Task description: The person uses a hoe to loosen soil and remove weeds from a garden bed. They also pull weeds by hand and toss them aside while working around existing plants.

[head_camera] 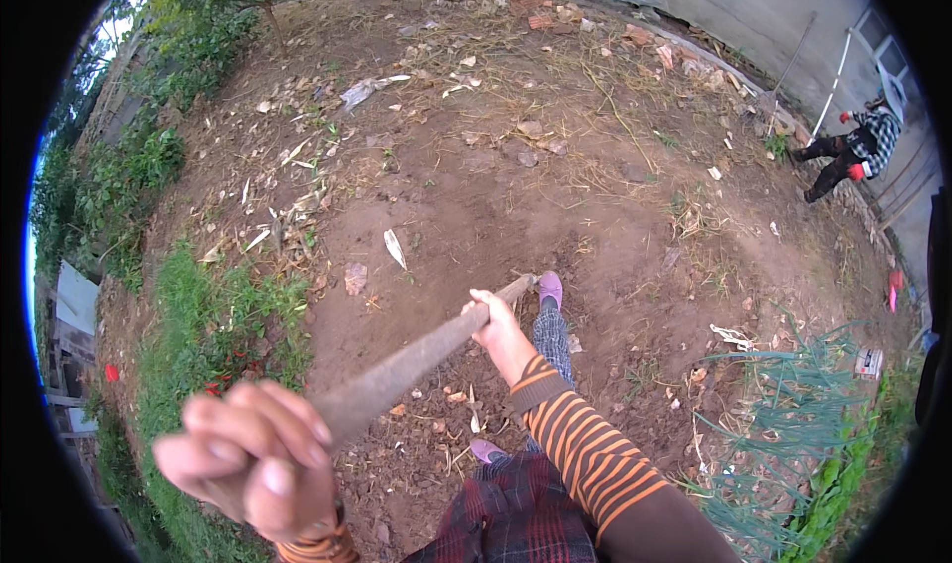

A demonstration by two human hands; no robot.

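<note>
A long wooden tool handle (pixel 409 369) slants across my front, from the lower left towards the ground by my forward foot. My left hand (pixel 245 451) is curled around its near end, close to the camera. Further down the shaft, my right hand (pixel 492 321) grips it with the thumb lying along the wood. The far end of the handle reaches the soil beside a purple shoe (pixel 550 288); the tool's head there is too small and hidden to identify. My other purple shoe (pixel 487 451) stands further back on loose, broken soil (pixel 416 481).
Green plants with red peppers (pixel 230 362) grow at left, and a green onion patch (pixel 781 407) at right. Dry husks (pixel 394 249) and brick rubble (pixel 543 16) litter the ground. A person (pixel 855 142) in red gloves is by the wall (pixel 758 20), near a leaning pole (pixel 831 87).
</note>
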